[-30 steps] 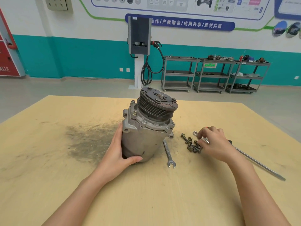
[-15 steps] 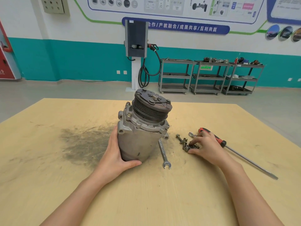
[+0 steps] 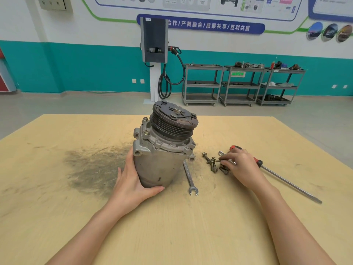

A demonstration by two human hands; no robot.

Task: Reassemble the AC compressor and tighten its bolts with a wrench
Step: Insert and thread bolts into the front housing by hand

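The grey AC compressor [image 3: 160, 159] stands tilted on the wooden table [image 3: 172, 226], its dark pulley [image 3: 174, 121] pointing up and away. My left hand [image 3: 131, 184] grips its lower body from the left, thumb under the base. A combination wrench [image 3: 189, 176] lies just right of it. Further right is a small heap of loose bolts [image 3: 212, 163]. My right hand [image 3: 242, 167] lies over the heap, and its fingertips pinch one bolt at the pile's right side. A second wrench's ring end [image 3: 221, 153] peeks out by the fingers.
A long screwdriver [image 3: 282, 180] with a red and black handle lies behind my right hand, its blade pointing to the right front. A dark grease smear [image 3: 91, 165] covers the table left of the compressor. Grey shelf carts [image 3: 240, 85] stand far back by the wall.
My right hand has slid left and down onto the bolt heap, uncovering the screwdriver handle. The left hand keeps its hold on the compressor. The camera has tipped slightly.
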